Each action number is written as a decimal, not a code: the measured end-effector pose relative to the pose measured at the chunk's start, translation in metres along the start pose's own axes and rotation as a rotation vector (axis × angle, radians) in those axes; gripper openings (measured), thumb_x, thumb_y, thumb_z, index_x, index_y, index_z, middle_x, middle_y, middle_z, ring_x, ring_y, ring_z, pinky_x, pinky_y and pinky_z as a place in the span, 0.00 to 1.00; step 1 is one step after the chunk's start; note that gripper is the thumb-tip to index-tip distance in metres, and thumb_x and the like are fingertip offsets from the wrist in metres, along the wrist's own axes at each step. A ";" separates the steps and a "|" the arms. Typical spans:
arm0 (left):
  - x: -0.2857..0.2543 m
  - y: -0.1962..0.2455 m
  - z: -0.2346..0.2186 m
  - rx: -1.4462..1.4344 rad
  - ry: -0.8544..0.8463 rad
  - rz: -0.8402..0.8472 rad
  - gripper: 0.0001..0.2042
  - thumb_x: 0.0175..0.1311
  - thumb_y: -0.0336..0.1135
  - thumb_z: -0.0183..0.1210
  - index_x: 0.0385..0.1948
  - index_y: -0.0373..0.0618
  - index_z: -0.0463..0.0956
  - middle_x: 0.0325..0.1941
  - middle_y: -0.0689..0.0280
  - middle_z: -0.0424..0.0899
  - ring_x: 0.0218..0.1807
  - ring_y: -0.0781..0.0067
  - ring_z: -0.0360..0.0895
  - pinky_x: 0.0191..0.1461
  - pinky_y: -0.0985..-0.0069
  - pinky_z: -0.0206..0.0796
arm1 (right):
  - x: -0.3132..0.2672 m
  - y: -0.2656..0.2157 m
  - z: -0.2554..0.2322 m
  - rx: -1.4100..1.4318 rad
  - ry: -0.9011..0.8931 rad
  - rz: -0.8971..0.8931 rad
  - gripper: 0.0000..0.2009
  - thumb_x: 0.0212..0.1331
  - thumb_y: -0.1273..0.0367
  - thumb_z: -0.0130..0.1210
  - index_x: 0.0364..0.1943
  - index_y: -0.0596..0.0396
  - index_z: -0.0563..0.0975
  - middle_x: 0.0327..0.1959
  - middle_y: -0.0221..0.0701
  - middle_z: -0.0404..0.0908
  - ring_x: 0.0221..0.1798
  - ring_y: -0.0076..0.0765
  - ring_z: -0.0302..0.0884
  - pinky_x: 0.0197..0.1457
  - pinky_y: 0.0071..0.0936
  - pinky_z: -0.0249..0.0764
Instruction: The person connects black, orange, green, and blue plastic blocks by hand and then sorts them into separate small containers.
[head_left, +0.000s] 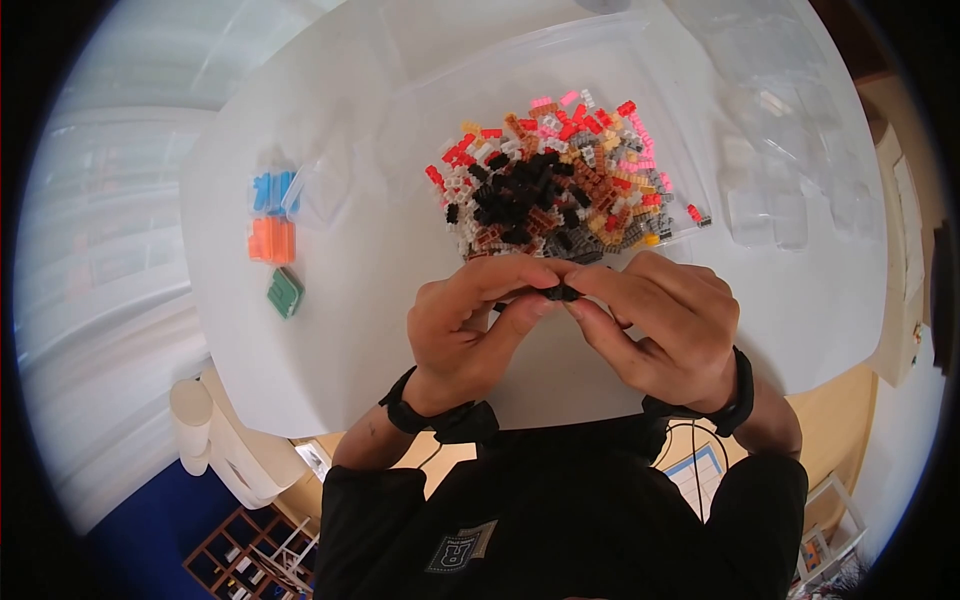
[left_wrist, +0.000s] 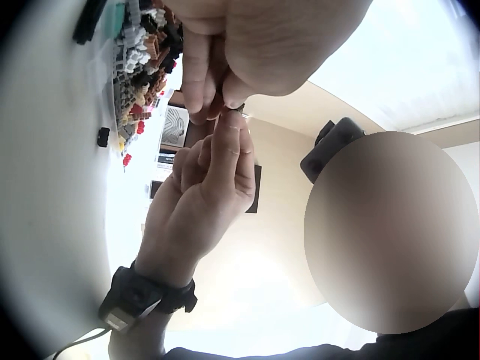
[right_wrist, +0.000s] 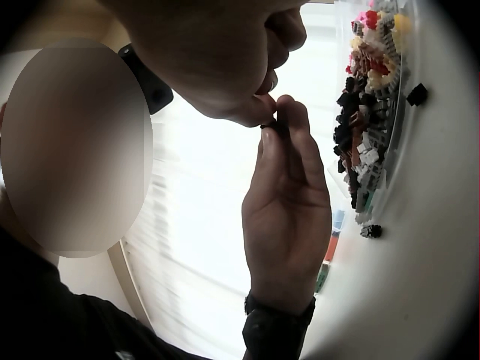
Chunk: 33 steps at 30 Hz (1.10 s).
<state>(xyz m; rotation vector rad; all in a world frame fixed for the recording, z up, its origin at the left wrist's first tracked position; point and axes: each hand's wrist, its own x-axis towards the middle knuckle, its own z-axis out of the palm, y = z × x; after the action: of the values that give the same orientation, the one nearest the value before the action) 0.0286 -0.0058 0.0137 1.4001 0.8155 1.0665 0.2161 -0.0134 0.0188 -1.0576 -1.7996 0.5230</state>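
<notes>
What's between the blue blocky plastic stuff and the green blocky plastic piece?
Orange blocky plastic stuff lies between the blue stuff and the green piece, as the head view shows.

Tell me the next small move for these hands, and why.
Probably press gently inward on the small black part: the left hand and right hand pinch it from opposite sides, close together. Whether it is one piece or two is unclear.
</notes>
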 end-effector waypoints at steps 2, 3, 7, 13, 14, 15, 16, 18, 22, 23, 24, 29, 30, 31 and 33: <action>0.000 -0.001 0.000 0.024 0.001 0.022 0.10 0.58 0.15 0.56 0.41 0.32 0.75 0.43 0.53 0.83 0.45 0.70 0.81 0.48 0.77 0.73 | 0.001 0.000 -0.001 -0.009 -0.007 -0.013 0.14 0.40 0.76 0.66 0.35 0.59 0.80 0.18 0.27 0.68 0.14 0.27 0.66 0.15 0.25 0.59; -0.001 -0.002 -0.001 0.024 0.001 0.023 0.10 0.58 0.15 0.56 0.41 0.32 0.75 0.43 0.53 0.83 0.45 0.70 0.81 0.48 0.77 0.73 | 0.001 0.000 -0.001 -0.019 -0.011 -0.026 0.14 0.39 0.76 0.66 0.35 0.59 0.80 0.18 0.27 0.68 0.14 0.27 0.66 0.15 0.25 0.59; -0.001 -0.003 -0.002 0.124 -0.010 0.006 0.09 0.58 0.16 0.56 0.39 0.33 0.75 0.42 0.53 0.83 0.43 0.70 0.81 0.45 0.77 0.74 | 0.000 0.002 -0.004 -0.045 -0.031 -0.049 0.16 0.38 0.76 0.67 0.36 0.60 0.80 0.19 0.26 0.67 0.15 0.26 0.65 0.15 0.25 0.58; 0.002 -0.005 -0.001 0.240 0.021 0.052 0.09 0.54 0.16 0.59 0.37 0.35 0.77 0.39 0.56 0.85 0.40 0.71 0.84 0.41 0.79 0.75 | 0.000 0.003 -0.009 -0.158 -0.106 -0.122 0.17 0.37 0.77 0.62 0.38 0.61 0.79 0.20 0.26 0.65 0.16 0.25 0.65 0.15 0.23 0.60; 0.003 -0.006 -0.001 0.274 0.022 0.063 0.09 0.54 0.17 0.59 0.37 0.35 0.78 0.39 0.56 0.86 0.40 0.70 0.84 0.40 0.80 0.75 | 0.000 0.004 -0.009 -0.180 -0.131 -0.137 0.17 0.37 0.76 0.60 0.38 0.62 0.79 0.21 0.26 0.66 0.16 0.25 0.66 0.15 0.23 0.60; 0.003 -0.006 -0.001 0.273 0.021 0.062 0.09 0.54 0.17 0.59 0.37 0.35 0.78 0.39 0.56 0.86 0.40 0.70 0.84 0.40 0.80 0.75 | -0.001 0.005 -0.010 -0.202 -0.156 -0.152 0.18 0.36 0.75 0.58 0.38 0.62 0.78 0.22 0.27 0.66 0.17 0.25 0.67 0.16 0.23 0.61; 0.003 -0.007 -0.001 0.332 0.018 0.084 0.09 0.53 0.17 0.59 0.37 0.36 0.78 0.38 0.56 0.86 0.38 0.70 0.84 0.39 0.81 0.75 | -0.002 0.005 -0.010 -0.202 -0.155 -0.150 0.18 0.36 0.75 0.58 0.38 0.62 0.78 0.22 0.27 0.66 0.17 0.25 0.67 0.16 0.23 0.61; 0.004 -0.008 -0.001 0.391 0.013 0.106 0.09 0.53 0.17 0.60 0.36 0.36 0.78 0.38 0.56 0.86 0.37 0.69 0.85 0.39 0.81 0.75 | -0.003 0.005 -0.011 -0.275 -0.197 -0.178 0.18 0.35 0.74 0.56 0.37 0.63 0.78 0.24 0.27 0.68 0.19 0.24 0.68 0.17 0.22 0.63; 0.004 -0.010 0.001 0.436 0.017 0.156 0.09 0.52 0.17 0.60 0.35 0.37 0.77 0.37 0.57 0.86 0.34 0.69 0.85 0.36 0.82 0.74 | -0.002 0.004 -0.005 -0.254 -0.127 -0.159 0.15 0.37 0.78 0.64 0.35 0.63 0.80 0.18 0.27 0.61 0.14 0.26 0.61 0.14 0.24 0.57; 0.004 -0.010 0.001 0.447 0.016 0.146 0.09 0.52 0.17 0.60 0.35 0.36 0.77 0.37 0.58 0.86 0.34 0.69 0.85 0.35 0.82 0.74 | -0.003 0.004 -0.004 -0.266 -0.121 -0.168 0.15 0.38 0.78 0.64 0.35 0.64 0.80 0.18 0.27 0.60 0.14 0.26 0.61 0.15 0.24 0.57; 0.004 -0.010 0.001 0.447 0.015 0.145 0.09 0.52 0.17 0.60 0.35 0.36 0.77 0.37 0.58 0.86 0.34 0.69 0.85 0.35 0.82 0.74 | -0.003 0.004 -0.004 -0.278 -0.115 -0.176 0.15 0.38 0.78 0.64 0.36 0.64 0.80 0.18 0.27 0.60 0.15 0.25 0.62 0.15 0.24 0.57; 0.005 -0.009 0.003 0.609 0.012 0.226 0.10 0.52 0.17 0.60 0.37 0.37 0.77 0.38 0.58 0.86 0.33 0.69 0.85 0.34 0.81 0.75 | -0.003 0.002 -0.004 -0.306 -0.130 -0.157 0.15 0.39 0.77 0.63 0.37 0.64 0.79 0.18 0.27 0.62 0.15 0.25 0.63 0.15 0.24 0.58; 0.005 -0.009 0.003 0.609 0.011 0.226 0.10 0.52 0.17 0.60 0.37 0.37 0.77 0.38 0.58 0.86 0.33 0.69 0.85 0.34 0.81 0.75 | -0.004 0.002 -0.004 -0.323 -0.147 -0.146 0.15 0.39 0.77 0.63 0.37 0.64 0.79 0.18 0.27 0.62 0.15 0.26 0.63 0.15 0.24 0.58; 0.005 -0.010 0.004 0.596 0.013 0.215 0.11 0.52 0.17 0.60 0.37 0.38 0.77 0.38 0.59 0.86 0.33 0.70 0.85 0.34 0.81 0.75 | -0.004 0.002 -0.005 -0.323 -0.146 -0.145 0.15 0.39 0.77 0.63 0.37 0.64 0.79 0.18 0.27 0.62 0.15 0.26 0.63 0.15 0.24 0.58; 0.003 -0.011 0.004 0.582 0.015 0.204 0.11 0.53 0.17 0.60 0.38 0.38 0.77 0.38 0.59 0.86 0.33 0.70 0.85 0.34 0.81 0.75 | -0.004 0.003 -0.008 -0.364 -0.213 -0.146 0.14 0.39 0.73 0.57 0.35 0.62 0.77 0.23 0.26 0.65 0.18 0.23 0.68 0.17 0.20 0.64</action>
<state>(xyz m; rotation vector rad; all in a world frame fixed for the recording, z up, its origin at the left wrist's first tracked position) 0.0343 -0.0025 0.0032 1.9988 1.0638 1.0350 0.2249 -0.0159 0.0179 -1.1328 -2.1992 0.2280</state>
